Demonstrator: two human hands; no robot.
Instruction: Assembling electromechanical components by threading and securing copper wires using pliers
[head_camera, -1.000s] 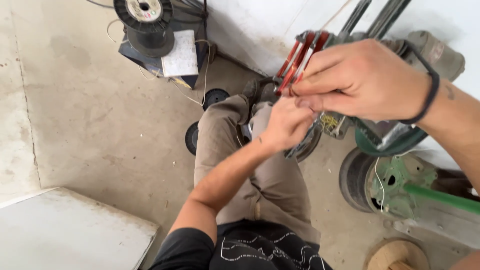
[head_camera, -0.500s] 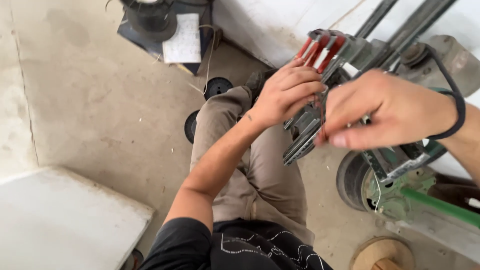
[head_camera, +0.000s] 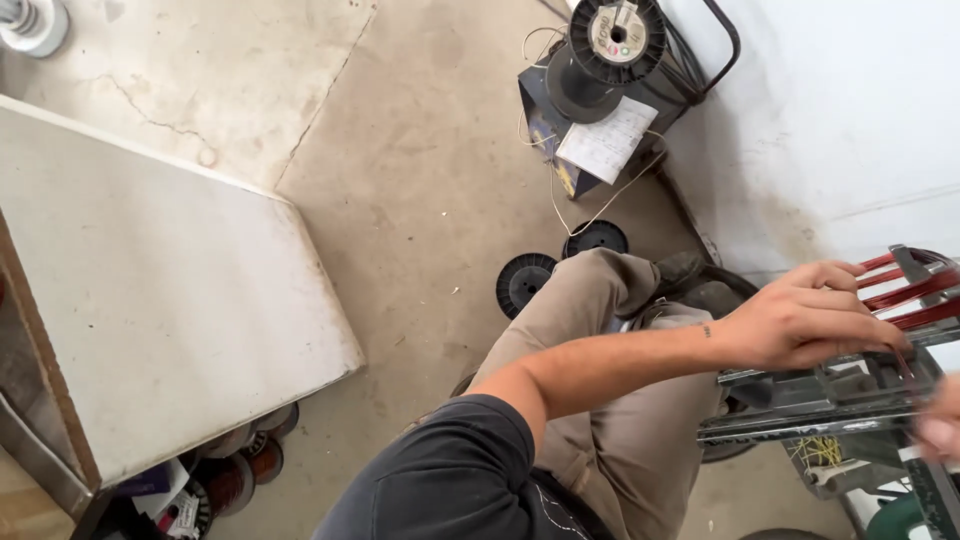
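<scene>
Far left there's a big pale counter w/ a slanted top, and under its front edge a pile of wire spools, some coppery, some dark. Bare concrete floor runs thru the middle. Up top, a large black spool sits on a dark box w/ a white paper sheet leaning on it, thin wire trailing off. Two small black spools lie flat on the floor right by the person's knee.

The person sits in tan trousers and a dark tee. Left hand reaches out to the right, palm down, fingers spread flat over the red-brown wire coils and the grey metal winding frame they sit on. It's pressing/resting, not clenched round anything. That frame is at the right edge, just past the knee, w/ some yellowish wire hanging below.

Right hand barely pokes in at the far right edge, blurry, next to the frame. Can't tell if its grip is released or clenched.
</scene>
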